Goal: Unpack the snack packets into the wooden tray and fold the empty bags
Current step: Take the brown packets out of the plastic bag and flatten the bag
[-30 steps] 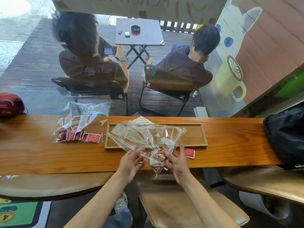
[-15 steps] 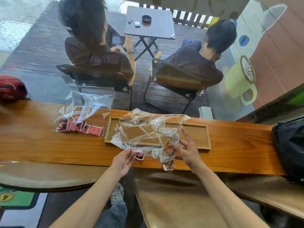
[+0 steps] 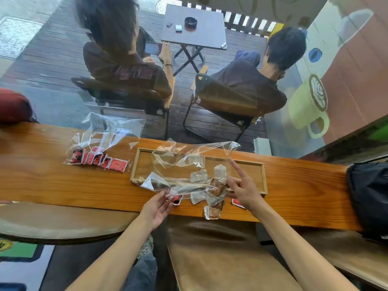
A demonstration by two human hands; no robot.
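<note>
Across the wooden tray (image 3: 252, 164) lies the clear bag (image 3: 180, 162), thin, limp, slippery. Left hand (image 3: 156, 208) pinches its near edge; right hand (image 3: 241, 189) pinches its other end among the light packets (image 3: 212, 190). Grip corners.

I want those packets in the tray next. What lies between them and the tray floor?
The clear bag is spread across the wooden tray, covering its left and middle. The loose packets lie at the tray's near edge.
</note>
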